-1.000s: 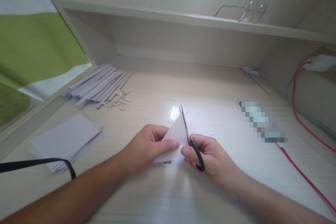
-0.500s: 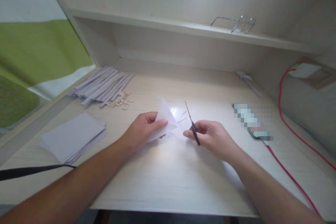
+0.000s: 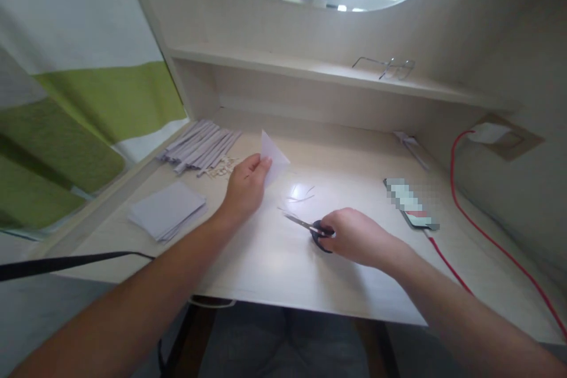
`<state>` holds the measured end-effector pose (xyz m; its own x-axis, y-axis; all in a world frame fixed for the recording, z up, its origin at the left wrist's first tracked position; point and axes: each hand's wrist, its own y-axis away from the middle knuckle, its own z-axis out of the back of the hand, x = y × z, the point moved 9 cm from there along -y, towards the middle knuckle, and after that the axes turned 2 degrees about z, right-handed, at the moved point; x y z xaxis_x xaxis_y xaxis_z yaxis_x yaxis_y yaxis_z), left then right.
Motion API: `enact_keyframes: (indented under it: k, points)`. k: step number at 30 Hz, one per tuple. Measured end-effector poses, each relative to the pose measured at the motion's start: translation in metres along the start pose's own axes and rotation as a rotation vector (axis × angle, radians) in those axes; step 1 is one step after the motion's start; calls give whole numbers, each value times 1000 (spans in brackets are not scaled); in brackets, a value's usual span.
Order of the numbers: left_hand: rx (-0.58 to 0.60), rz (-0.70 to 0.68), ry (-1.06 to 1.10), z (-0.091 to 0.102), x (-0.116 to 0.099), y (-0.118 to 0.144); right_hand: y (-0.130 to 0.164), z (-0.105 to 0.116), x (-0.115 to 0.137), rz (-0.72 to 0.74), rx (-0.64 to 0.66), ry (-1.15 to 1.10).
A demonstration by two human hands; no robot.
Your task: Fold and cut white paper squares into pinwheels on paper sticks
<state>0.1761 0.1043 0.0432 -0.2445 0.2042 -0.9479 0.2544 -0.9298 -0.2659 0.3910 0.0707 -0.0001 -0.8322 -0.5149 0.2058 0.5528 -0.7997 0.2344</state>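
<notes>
Cut's over: right hand has lowered the small black-handled steel scissors flat on the desk, fingers curled on the handle. Left hand pinches the folded white paper triangle, carried toward the grey paper strips beyond it. Looks like moving to the next piece.

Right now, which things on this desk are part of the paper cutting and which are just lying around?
In use: folded paper piece in left hand; scissors under right hand; paper slivers; paper sheet stack; rolled paper strips.
Lying about: eyeglasses; phone; red cable.
</notes>
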Motion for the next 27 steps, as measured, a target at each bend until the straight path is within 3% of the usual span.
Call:
enact_keyframes:
  k: [4,6,10,14,16,20,23,27]
  points:
    - [-431,-77,120,17,-23,-37,-21,0,29,93,-40,43]
    - [-566,14,284,16,-16,-55,-28,-1,40,131,-51,42]
    - [-478,101,359,-12,1,-72,-27,-5,42,147,-85,11]
    - [-232,248,378,-46,45,-53,-9,-3,30,147,-143,-87]
    - [-121,326,378,-53,65,-40,2,-1,19,153,-180,-148]
    - [-40,391,395,-39,88,-29,17,-4,-20,123,-272,-258]
    - [-82,388,433,-19,97,-31,15,-4,-62,-15,-464,-175]
    - [-151,360,502,-5,106,-38,-32,-23,-74,-32,-327,-69]
